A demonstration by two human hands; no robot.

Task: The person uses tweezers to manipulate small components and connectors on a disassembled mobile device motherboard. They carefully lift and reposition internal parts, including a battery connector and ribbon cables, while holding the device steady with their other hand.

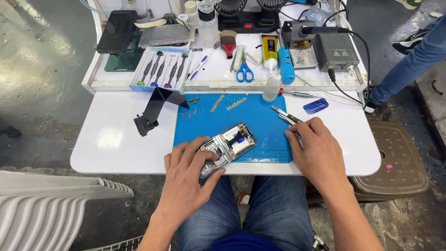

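My left hand (188,179) is wrapped around the lower end of the opened phone (228,148), thumb and fingers clamped on its edges, which pins it flat so it cannot slide while I work on it. The phone lies at the near edge of the blue mat (260,121), tilted on a diagonal with its upper end pointing away to the right. Its back is off: I see a silver frame, a pale rectangular block in the middle, some dark parts and a small blue spot. My right hand (316,148) rests at the mat's right edge, fingers curled down over the tweezers (285,115), whose tips stick out beyond my fingertips; I think I am pinching them, but the grip itself is hidden under the knuckles, so I cannot tell for sure. Small metal strips (226,103) and screws lie on the far part of the mat, set apart, probably to keep them from rolling off the white bench (111,139). A rack of screwdrivers (162,69), scissors (245,72) and a glue tube (270,50) sit on the raised shelf behind, within reach.
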